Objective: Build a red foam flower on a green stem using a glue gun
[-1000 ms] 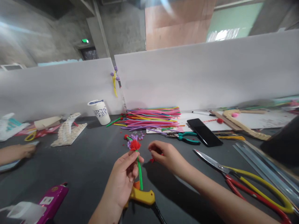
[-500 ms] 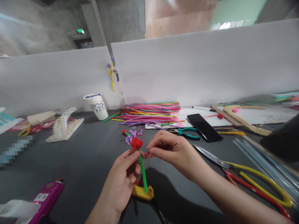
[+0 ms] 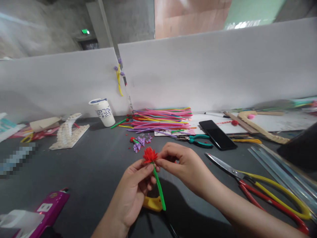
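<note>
My left hand pinches the green stem of a small craft flower, just under its red fuzzy head. The stem slants down to the right over a yellow tool lying on the dark table. My right hand has its fingertips pinched together right against the red head, touching it from the right. Whatever those fingertips hold besides the flower is too small to make out.
Purple and red scraps lie just beyond the flower. Behind them are a pile of coloured pipe cleaners, teal pliers, a black phone and a white cup. Large scissors lie at the right, a magenta device at the lower left.
My right hand has come left from the table to the red head of the flower. My left hand has tilted the stem and raised the flower slightly to the right.
</note>
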Demonstrator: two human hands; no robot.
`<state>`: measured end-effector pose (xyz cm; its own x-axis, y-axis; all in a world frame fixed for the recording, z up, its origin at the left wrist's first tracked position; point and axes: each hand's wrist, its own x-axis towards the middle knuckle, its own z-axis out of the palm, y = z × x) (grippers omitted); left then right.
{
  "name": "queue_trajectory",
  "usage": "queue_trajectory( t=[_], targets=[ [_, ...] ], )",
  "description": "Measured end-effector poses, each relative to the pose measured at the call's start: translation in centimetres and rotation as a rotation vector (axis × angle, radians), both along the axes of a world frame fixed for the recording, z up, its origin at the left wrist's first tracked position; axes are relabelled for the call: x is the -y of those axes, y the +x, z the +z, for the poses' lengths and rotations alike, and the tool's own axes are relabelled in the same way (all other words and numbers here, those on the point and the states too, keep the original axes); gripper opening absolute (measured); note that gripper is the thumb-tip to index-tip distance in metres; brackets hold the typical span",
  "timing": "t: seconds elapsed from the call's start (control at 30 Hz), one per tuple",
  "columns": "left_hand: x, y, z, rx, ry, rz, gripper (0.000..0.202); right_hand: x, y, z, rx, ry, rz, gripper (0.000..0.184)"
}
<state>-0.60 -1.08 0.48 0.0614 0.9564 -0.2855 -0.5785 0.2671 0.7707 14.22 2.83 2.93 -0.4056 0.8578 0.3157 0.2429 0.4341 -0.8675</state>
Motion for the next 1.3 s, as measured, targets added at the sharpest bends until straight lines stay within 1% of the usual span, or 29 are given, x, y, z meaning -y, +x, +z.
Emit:
queue_trajectory(
  t=[0.07,0.17,0.23,0.4,0.5,0.6,0.7,0.9,1.03,1.17,1.3],
  targets=[
    [0.1,0.0,0.2,-0.006,-0.007,0.008,0.019,-0.2,0.1,-0.1,0.014,-0.003,-0.018,0.016],
    [0.2,-0.1,0.4,-0.007,-0.010,0.037,0.018,-0.7,0.5,0.1,-0.012,-0.021,-0.092,0.012],
    [0.2,-0.2,0.4,-0.019,-0.014,0.042,0.019,-0.8,0.8,0.5,-0.032,0.005,-0.120,0.011],
    [0.2,-0.1,0.4,-0.017,-0.042,0.019,0.019,0.5,0.6,1.2,-0.042,0.211,-0.082,0.014],
    [0.2,0.0,0.4,0.013,-0.043,-0.005,0.017,1.1,0.3,1.0,-0.040,0.304,-0.076,0.012],
    [0.3,0.0,0.5,0.031,-0.044,-0.026,0.015,1.0,0.2,0.4,-0.016,0.386,-0.092,0.011],
    [0.4,0.1,0.6,0.047,-0.055,-0.032,0.015,0.8,0.3,0.1,0.009,0.397,-0.095,0.012],
    [0.4,0.2,0.8,0.041,-0.049,-0.043,0.013,0.6,0.2,-0.1,0.044,0.410,-0.085,0.012],
    [0.5,0.1,0.8,0.034,-0.046,-0.054,0.012,0.4,0.1,-0.5,0.066,0.484,-0.095,0.010],
    [0.5,0.0,0.8,0.034,-0.045,-0.054,0.011,0.4,0.1,-0.6,0.043,0.570,-0.097,0.010],
    [0.5,0.0,0.8,0.045,-0.046,-0.057,0.012,0.6,0.2,-0.3,0.002,0.549,-0.098,0.010]
  ],
)
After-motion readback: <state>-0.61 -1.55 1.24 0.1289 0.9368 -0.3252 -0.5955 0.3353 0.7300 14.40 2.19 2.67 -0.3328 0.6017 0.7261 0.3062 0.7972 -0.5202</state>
